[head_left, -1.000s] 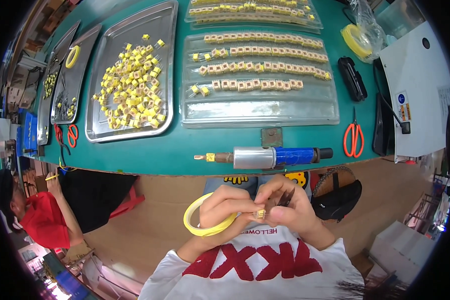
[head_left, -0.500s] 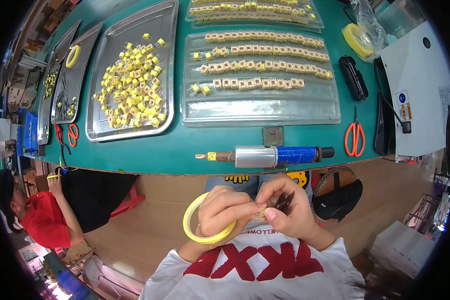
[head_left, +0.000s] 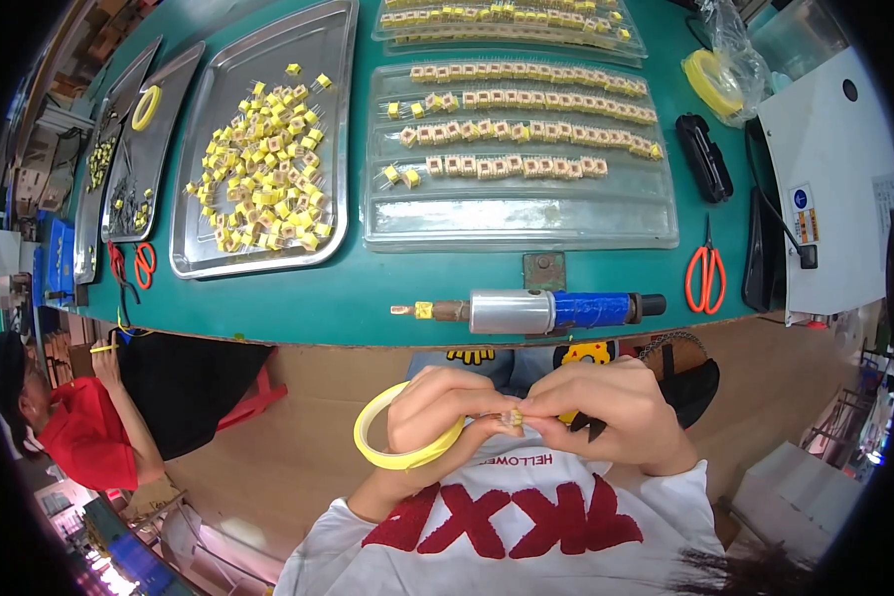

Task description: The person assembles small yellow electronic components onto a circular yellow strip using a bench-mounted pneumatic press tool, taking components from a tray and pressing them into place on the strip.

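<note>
In front of my shirt both hands are close together, over the near side of the bench edge. My left hand (head_left: 437, 409) is closed, its fingertips pinching a small yellow-and-pale transformer (head_left: 512, 418). A roll of yellow tape (head_left: 399, 461) hangs round the fingers of that hand. My right hand (head_left: 611, 409) is closed too, thumb and forefinger meeting at the transformer's right side. From under its curled fingers stick the dark tips of a small bladed tool (head_left: 592, 428), its handle hidden in the palm.
On the green bench, a motor tool (head_left: 512, 311) lies near the front edge. Beyond are a metal tray (head_left: 333, 214) of loose transformers and a clear tray (head_left: 517, 236) with rows of them. Orange-handled scissors (head_left: 705, 278) lie right. At left sits a person in red (head_left: 94, 437).
My right hand has turned palm down and its fingers have come onto the transformer; the dark blades now point downward. The tape roll has shifted slightly left with my left hand.
</note>
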